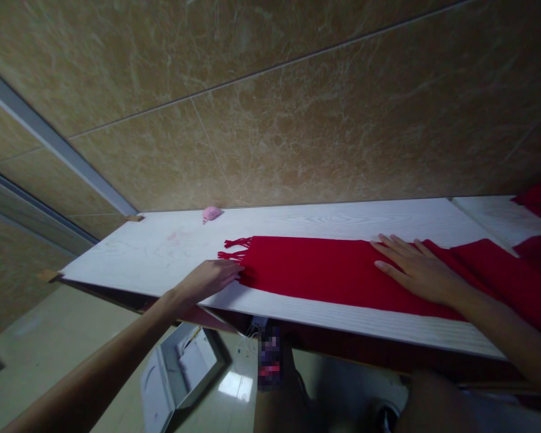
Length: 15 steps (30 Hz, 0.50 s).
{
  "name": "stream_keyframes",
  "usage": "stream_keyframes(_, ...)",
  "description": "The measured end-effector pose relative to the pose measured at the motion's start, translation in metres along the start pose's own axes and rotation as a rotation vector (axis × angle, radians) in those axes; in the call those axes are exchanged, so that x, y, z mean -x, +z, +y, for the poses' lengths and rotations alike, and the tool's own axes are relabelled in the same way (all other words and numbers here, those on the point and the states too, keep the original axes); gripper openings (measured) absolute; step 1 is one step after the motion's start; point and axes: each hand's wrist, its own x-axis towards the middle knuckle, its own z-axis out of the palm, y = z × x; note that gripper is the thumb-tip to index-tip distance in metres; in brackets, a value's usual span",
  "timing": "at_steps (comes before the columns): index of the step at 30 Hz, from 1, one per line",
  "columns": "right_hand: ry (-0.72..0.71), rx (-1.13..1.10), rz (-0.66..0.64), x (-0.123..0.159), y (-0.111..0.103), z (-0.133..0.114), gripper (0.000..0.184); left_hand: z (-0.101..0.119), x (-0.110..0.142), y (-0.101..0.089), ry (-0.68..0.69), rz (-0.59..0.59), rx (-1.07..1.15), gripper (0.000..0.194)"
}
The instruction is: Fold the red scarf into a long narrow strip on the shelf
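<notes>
Left hand (207, 279): fingers pressed together, tips against the fringed end of the red scarf (315, 270), no clear pinch. Right hand (415, 270): grip spread, palm down and flat on the scarf, holding nothing. The scarf lies flat along the white wood-grain bench (342, 219), running lengthwise between the 2 hands and on past the right hand, where it goes out of frame at the right edge. The fringe (237, 249) sits at the left end of the scarf, just beside the left fingertips, with 2 tassel bunches easy to see.

Further out: a small pink object (211, 213), too small to identify, sits at the far edge of the bench, near the wall and apart from the scarf. Another red fabric piece (538, 195) shows at the far right on a separate white board section (491, 216). Behind the bench is a beige marble-look tiled wall (297, 102). Below the bench, an open white box (178, 376) lies on the glossy tiled floor (36, 325), near a pixelated, unreadable object (269, 358).
</notes>
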Motion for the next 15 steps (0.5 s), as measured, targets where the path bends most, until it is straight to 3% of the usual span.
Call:
stream_keyframes(6,0.019,0.0,-0.005,-0.001,0.001,0.0,0.075,-0.003,0.001,-0.006,0.004,0.016,-0.034,0.029)
stream_keyframes(10,0.011,0.0,-0.002,0.001,-0.001,0.0,0.075,0.002,0.003,-0.01,0.016,0.165,-0.076,0.027)
stream_keyframes(15,0.023,0.0,-0.031,0.001,-0.006,-0.004,0.074,0.013,0.008,-0.011,-0.12,0.289,0.077,0.027)
